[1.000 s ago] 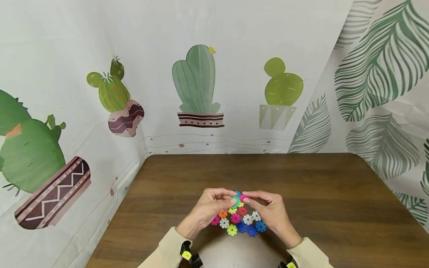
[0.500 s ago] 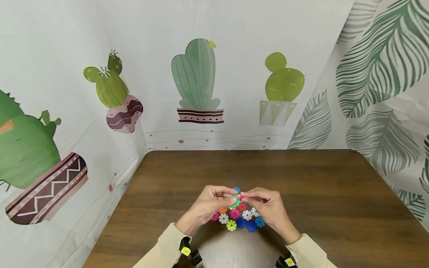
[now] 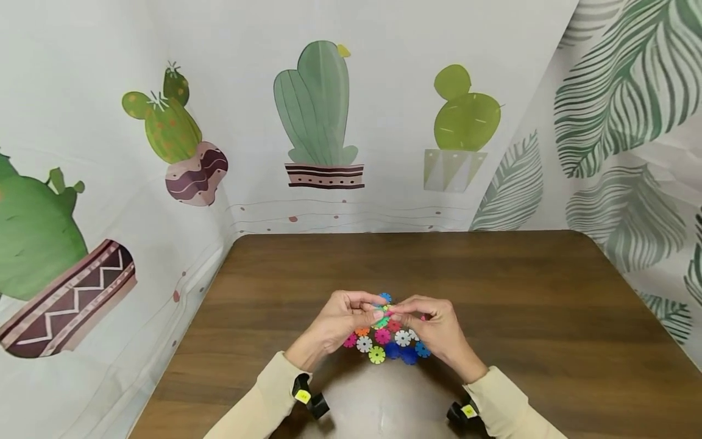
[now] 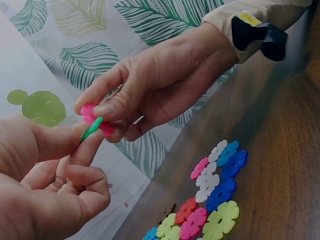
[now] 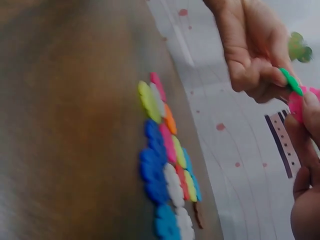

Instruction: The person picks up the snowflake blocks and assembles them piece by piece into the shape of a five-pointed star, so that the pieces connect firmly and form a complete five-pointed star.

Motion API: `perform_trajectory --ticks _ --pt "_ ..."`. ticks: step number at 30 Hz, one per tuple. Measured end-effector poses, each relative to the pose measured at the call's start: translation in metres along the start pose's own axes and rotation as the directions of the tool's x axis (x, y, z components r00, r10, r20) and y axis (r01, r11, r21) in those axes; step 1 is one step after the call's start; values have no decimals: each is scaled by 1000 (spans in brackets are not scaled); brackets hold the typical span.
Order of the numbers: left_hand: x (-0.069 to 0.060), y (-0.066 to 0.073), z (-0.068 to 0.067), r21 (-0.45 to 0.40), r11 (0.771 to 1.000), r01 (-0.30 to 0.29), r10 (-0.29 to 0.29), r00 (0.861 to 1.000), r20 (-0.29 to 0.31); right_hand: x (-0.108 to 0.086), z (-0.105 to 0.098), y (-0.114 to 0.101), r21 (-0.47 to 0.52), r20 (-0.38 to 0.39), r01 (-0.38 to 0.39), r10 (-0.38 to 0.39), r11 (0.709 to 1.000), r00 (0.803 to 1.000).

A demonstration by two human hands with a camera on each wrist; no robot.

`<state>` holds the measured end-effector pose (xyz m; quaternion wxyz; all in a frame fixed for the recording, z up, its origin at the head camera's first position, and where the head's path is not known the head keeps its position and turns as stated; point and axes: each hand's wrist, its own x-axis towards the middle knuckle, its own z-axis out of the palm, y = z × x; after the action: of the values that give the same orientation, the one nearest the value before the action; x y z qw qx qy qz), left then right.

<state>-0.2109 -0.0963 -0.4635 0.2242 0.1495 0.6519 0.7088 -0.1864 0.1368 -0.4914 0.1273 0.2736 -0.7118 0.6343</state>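
Note:
My left hand (image 3: 344,322) pinches a green flower-shaped disc (image 4: 92,128) between thumb and fingertips. Facing it, my right hand (image 3: 434,329) pinches a pink flower-shaped disc (image 5: 298,106) by its edge. The two discs touch and cross at an angle, held above the table; whether their slots are joined I cannot tell. Beneath the hands lie several more notched discs, among them a yellow-green disc (image 3: 376,355), a white disc (image 3: 364,344), a dark blue disc (image 3: 409,355) and a red disc (image 4: 186,210). Fingers cover part of both held discs.
The brown wooden table (image 3: 493,274) extends around the discs. Behind it hangs a white cloth (image 3: 389,122) printed with cacti and leaves. A black wrist camera (image 3: 310,399) is strapped on the left sleeve, another wrist camera (image 3: 462,413) on the right.
The head view has tilted down a little, so everything sits slightly higher or shifted. Both hands keep their pinch, and the pink disc has turned more edge-on against the green one.

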Motion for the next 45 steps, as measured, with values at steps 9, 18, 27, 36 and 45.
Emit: perform_trajectory --ticks 9,18,27,36,45 --pt "1 4 -5 -64 998 -10 1 990 -143 16 -29 29 -292 -92 -251 234 923 968" --pt "2 3 -9 -38 999 -4 -3 985 -170 24 -22 56 -521 44 -353 437 777 898" --pt "5 1 -10 -24 1000 6 -10 980 -198 26 -19 54 -530 50 -348 439 773 897" --pt "5 -1 -10 -26 1000 11 -16 975 -220 30 -29 34 -388 1 -350 380 853 925" --pt "6 0 -8 -71 997 30 -45 974 -221 38 -28 2 -278 -40 -293 294 915 955"
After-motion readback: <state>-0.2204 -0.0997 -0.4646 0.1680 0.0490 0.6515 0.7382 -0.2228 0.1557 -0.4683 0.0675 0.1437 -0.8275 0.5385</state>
